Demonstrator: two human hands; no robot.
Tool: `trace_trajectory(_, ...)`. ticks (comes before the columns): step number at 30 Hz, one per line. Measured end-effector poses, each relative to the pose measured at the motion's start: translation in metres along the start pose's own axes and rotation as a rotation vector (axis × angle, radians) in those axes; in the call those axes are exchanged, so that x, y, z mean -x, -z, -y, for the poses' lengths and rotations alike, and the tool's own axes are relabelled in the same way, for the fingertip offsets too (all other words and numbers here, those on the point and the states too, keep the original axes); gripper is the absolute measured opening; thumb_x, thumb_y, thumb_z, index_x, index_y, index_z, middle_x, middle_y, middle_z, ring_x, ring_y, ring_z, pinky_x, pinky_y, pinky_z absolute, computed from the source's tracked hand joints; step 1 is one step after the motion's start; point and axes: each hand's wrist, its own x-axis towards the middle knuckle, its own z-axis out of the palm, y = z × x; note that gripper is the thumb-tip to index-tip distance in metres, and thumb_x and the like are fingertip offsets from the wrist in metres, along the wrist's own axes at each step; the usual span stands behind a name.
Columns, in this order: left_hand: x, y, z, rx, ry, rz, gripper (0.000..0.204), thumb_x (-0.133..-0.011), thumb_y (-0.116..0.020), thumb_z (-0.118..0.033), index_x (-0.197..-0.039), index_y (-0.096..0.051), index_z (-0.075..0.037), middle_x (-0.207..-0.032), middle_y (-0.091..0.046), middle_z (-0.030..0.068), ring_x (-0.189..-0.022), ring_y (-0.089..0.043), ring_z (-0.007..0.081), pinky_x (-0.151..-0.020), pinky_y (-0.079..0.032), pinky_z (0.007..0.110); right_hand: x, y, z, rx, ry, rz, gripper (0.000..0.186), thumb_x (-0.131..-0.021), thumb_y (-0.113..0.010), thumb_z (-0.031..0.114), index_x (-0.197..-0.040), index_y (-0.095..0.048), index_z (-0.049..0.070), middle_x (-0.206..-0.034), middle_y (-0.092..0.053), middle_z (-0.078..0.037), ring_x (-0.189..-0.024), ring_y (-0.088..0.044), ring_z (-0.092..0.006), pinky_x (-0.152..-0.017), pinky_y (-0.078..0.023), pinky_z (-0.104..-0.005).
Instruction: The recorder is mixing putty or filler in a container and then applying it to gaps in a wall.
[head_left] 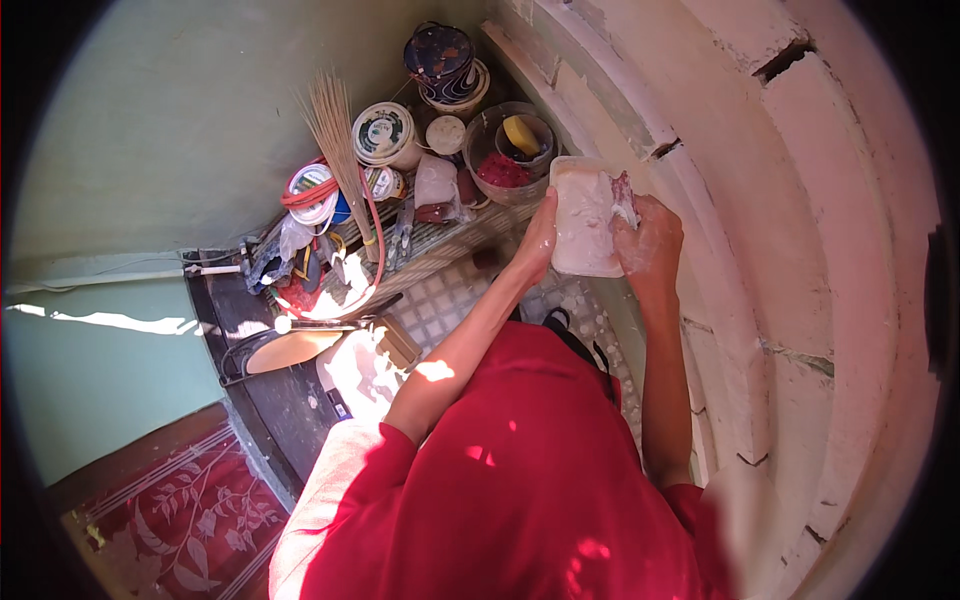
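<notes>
My left hand (540,235) grips the left edge of a white rectangular tray (583,215) smeared with pale paste, held up at chest height. My right hand (650,238), coated in the same white paste, rests on the tray's right side with its fingers curled over the rim near a reddish-stained patch. Whether it also holds a small tool is hidden. Both forearms rise from my red shirt (520,480) at the bottom of the view.
A cream plastered wall with cracked steps (800,200) curves along the right. On the floor ahead stand several paint tins (385,135), a clear bucket with a yellow sponge (520,135), a straw broom (335,130) and a red hose. A red patterned rug (190,510) lies lower left.
</notes>
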Motion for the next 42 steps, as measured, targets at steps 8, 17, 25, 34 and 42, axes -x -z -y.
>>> trace_trajectory(8,-0.009,0.013,-0.008,-0.059,-0.042,0.043,0.064,-0.104,-0.025,-0.050,-0.142,-0.037,0.001,-0.138,-0.048,0.0145,-0.124,-0.049,0.0205,-0.105,-0.039,0.033,0.002,-0.033,0.008,0.087,0.052,0.022,0.020,-0.072,-0.062,0.011,-0.086,-0.067,-0.002,-0.083,-0.063,-0.020,-0.083,-0.062,-0.0419,-0.074,-0.049,-0.0488)
trace_trajectory(17,-0.022,0.022,-0.011,-0.058,0.004,0.063,0.061,-0.104,-0.025,-0.050,-0.142,-0.040,-0.004,-0.133,-0.053,0.0106,-0.119,-0.054,0.0194,-0.103,-0.042,0.035,-0.007,-0.038,0.022,-0.015,0.067,0.090,0.021,-0.072,-0.061,0.011,-0.086,-0.066,-0.003,-0.084,-0.063,-0.023,-0.081,-0.061,-0.0434,-0.072,-0.049,-0.0454)
trace_trajectory(25,-0.030,0.023,-0.022,-0.096,0.038,0.114,0.067,-0.104,-0.025,-0.050,-0.147,-0.029,0.000,-0.145,-0.042,0.0150,-0.131,-0.044,0.0213,-0.109,-0.034,0.033,-0.020,-0.027,0.017,0.109,0.043,-0.023,0.023,-0.074,-0.062,0.010,-0.094,-0.070,0.003,-0.090,-0.064,-0.020,-0.084,-0.062,-0.0416,-0.074,-0.051,-0.0470)
trace_trajectory(34,-0.048,0.036,-0.021,-0.111,0.036,0.122,0.069,-0.103,-0.028,-0.052,-0.147,-0.031,0.002,-0.149,-0.037,0.0166,-0.133,-0.041,0.0224,-0.110,-0.032,0.033,-0.026,-0.039,0.023,0.102,0.095,0.090,0.023,-0.072,-0.062,0.010,-0.092,-0.069,0.001,-0.084,-0.063,-0.020,-0.080,-0.061,-0.0413,-0.071,-0.049,-0.0450)
trace_trajectory(42,-0.052,0.028,-0.035,-0.065,0.041,0.093,0.061,-0.104,-0.029,-0.050,-0.141,-0.042,-0.004,-0.133,-0.055,0.0107,-0.118,-0.056,0.0192,-0.101,-0.044,0.033,-0.035,-0.036,0.016,-0.055,0.110,0.124,0.022,-0.071,-0.063,0.012,-0.087,-0.067,-0.002,-0.082,-0.062,-0.022,-0.077,-0.061,-0.0417,-0.069,-0.049,-0.0431)
